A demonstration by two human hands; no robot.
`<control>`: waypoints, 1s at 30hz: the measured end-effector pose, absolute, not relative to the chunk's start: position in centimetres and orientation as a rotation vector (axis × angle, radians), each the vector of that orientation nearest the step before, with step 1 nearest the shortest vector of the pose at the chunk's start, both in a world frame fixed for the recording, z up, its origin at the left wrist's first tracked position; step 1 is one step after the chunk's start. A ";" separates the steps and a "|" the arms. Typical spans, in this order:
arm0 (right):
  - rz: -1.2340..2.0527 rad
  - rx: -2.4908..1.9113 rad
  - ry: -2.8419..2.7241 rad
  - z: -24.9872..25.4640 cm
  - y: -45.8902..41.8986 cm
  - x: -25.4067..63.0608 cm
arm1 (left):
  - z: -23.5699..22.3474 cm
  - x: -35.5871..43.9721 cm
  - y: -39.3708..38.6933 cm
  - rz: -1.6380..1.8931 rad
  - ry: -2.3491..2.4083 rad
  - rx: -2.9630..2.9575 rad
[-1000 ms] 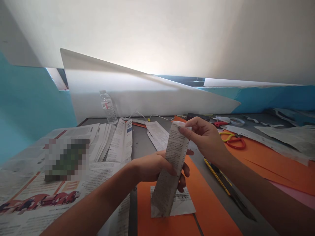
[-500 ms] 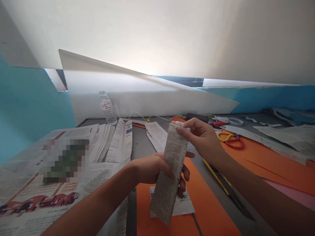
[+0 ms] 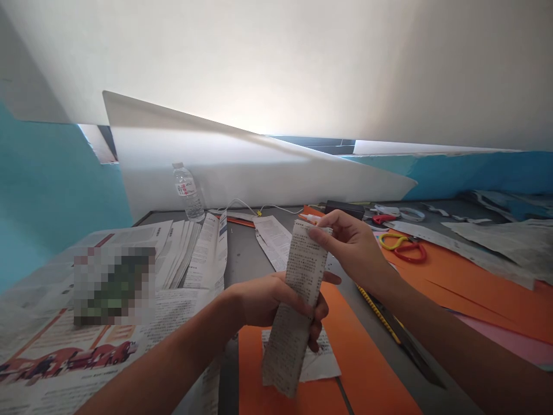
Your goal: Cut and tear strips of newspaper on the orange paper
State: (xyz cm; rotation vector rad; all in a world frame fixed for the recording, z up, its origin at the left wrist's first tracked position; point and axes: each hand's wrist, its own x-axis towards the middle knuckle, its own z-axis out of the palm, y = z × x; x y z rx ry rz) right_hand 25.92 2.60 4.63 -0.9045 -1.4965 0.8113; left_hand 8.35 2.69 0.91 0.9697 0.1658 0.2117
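Observation:
A long strip of newspaper (image 3: 294, 305) stands nearly upright above the desk, held by both hands. My left hand (image 3: 272, 300) is wrapped round its middle, thumb across the front. My right hand (image 3: 354, 245) pinches its top end between thumb and fingers. Under the strip, a smaller piece of newspaper (image 3: 319, 363) lies on an orange sheet (image 3: 371, 369).
Spread newspapers (image 3: 99, 323) cover the left of the grey desk (image 3: 242, 248), with folded strips (image 3: 207, 253) beside them. A water bottle (image 3: 188, 192) stands at the back. A yellow-black utility knife (image 3: 389, 325) and yellow-red scissors (image 3: 404, 245) lie to the right, near more orange paper (image 3: 475, 288).
The strip's lower end has dropped a little and swung slightly left. Both hands keep their hold and have shifted only slightly.

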 end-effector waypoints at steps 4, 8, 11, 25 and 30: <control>0.806 -0.907 -1.492 4.7 2.5 25.8 | 1.1 8.3 2.6 0.215 0.210 0.981; 0.828 -0.964 -1.465 5.0 2.3 25.8 | 1.4 8.2 2.4 0.223 0.281 1.003; 0.871 -1.008 -1.521 5.1 2.4 25.9 | 1.6 8.2 2.3 0.219 0.310 1.026; 1.168 -0.823 -1.453 5.2 1.8 25.5 | 2.5 7.6 2.5 0.336 0.396 1.097; 1.104 -0.793 -1.459 5.2 1.9 25.5 | 3.5 7.2 2.2 0.401 0.509 1.211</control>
